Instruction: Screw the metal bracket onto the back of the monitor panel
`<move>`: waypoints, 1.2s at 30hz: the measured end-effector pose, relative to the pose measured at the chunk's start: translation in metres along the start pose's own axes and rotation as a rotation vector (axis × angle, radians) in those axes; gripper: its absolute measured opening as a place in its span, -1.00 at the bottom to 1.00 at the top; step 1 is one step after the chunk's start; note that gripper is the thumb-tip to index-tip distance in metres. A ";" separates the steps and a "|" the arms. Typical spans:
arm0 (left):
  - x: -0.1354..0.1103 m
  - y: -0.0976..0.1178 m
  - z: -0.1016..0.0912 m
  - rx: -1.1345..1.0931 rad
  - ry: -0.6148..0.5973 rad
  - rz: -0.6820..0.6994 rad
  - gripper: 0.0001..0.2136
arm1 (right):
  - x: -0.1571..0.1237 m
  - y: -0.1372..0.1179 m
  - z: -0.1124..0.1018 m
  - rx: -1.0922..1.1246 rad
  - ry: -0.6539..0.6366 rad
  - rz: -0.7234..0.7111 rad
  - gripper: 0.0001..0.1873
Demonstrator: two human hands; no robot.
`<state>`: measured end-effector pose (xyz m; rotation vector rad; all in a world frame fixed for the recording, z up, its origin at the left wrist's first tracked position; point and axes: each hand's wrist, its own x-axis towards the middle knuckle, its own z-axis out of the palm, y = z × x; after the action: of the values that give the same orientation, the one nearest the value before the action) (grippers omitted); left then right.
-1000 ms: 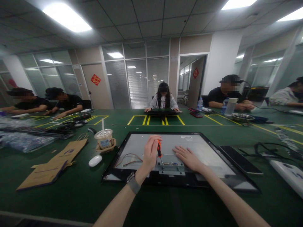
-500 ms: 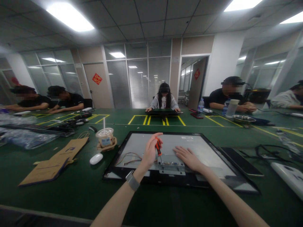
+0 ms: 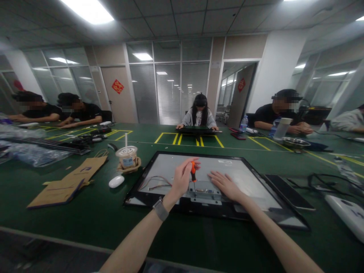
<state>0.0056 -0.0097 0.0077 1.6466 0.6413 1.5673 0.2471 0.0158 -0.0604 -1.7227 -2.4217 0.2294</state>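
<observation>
A flat display panel (image 3: 170, 167) with a black frame lies back side up in front of me. On its near part sits a metal bracket (image 3: 209, 196) with a row of connector ports. My left hand (image 3: 184, 178) is closed around an orange and black screwdriver (image 3: 193, 172), held nearly upright. Its shaft points down at the left end of the bracket; whether the tip touches a screw is too small to tell. Flat on the panel, just right of the bracket, rests my right hand (image 3: 226, 185), fingers spread. Loose thin wires (image 3: 155, 184) lie left of the bracket.
Left of the panel are a white mouse (image 3: 116, 181), a drink cup (image 3: 127, 157) and a brown paper bag (image 3: 66, 185). A dark phone-like slab (image 3: 290, 191), cables and a white device (image 3: 348, 214) lie to the right. Several people sit around the green table.
The screwdriver has turned from leaning to nearly upright, and my left hand has shifted slightly with it. My right hand stays on the panel. The camera view has tilted down a little.
</observation>
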 end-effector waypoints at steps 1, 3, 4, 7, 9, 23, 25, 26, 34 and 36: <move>-0.001 0.000 0.001 -0.002 -0.015 0.001 -0.66 | 0.000 0.000 0.000 -0.001 0.001 0.004 -0.39; -0.001 0.000 0.004 -0.001 -0.021 -0.011 -0.68 | 0.000 0.000 0.001 -0.012 -0.002 0.009 -0.39; -0.001 0.000 0.005 0.012 -0.010 -0.011 -0.70 | 0.000 0.001 0.001 -0.019 -0.005 0.008 -0.40; -0.002 0.000 0.006 0.080 0.058 0.026 -0.78 | 0.000 0.001 0.002 -0.038 -0.004 -0.006 -0.40; -0.002 0.000 0.006 0.121 0.087 0.054 -0.80 | 0.000 0.001 0.001 -0.044 0.002 -0.012 -0.41; 0.001 -0.002 0.003 0.148 0.105 0.096 -0.84 | -0.001 -0.002 -0.001 -0.027 -0.013 0.022 -0.40; 0.001 -0.002 0.002 0.153 0.097 0.097 -0.81 | -0.002 -0.003 -0.001 -0.027 -0.015 0.019 -0.39; 0.001 -0.002 0.002 0.140 0.083 0.091 -0.78 | -0.002 -0.003 -0.002 -0.027 -0.015 0.019 -0.39; 0.000 0.001 0.003 0.158 0.072 0.115 -0.80 | -0.002 -0.004 -0.001 -0.022 -0.007 0.013 -0.41; 0.000 0.001 0.003 0.218 0.121 0.146 -0.86 | -0.003 -0.004 -0.001 -0.018 -0.010 0.010 -0.40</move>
<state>0.0086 -0.0107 0.0092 1.8025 0.7951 1.7634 0.2445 0.0121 -0.0586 -1.7460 -2.4298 0.2190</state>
